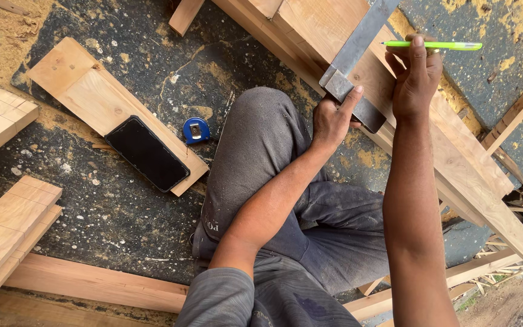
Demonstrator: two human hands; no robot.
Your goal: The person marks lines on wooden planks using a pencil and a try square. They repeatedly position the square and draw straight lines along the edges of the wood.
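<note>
Head view: left hand point(332, 118) presses the try square point(353, 66) onto the timber plank point(455, 163), fingers closed on its stock, keeping the blade steady across the board. Right hand point(416, 82), just beside the square, pinches a green pencil point(434, 45) at the blade edge.

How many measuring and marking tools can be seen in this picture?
3. A metal square lies on the plank, held by the left hand. A green pen is in the right hand. A blue tape measure lies on the floor. Others may be hidden.
</note>
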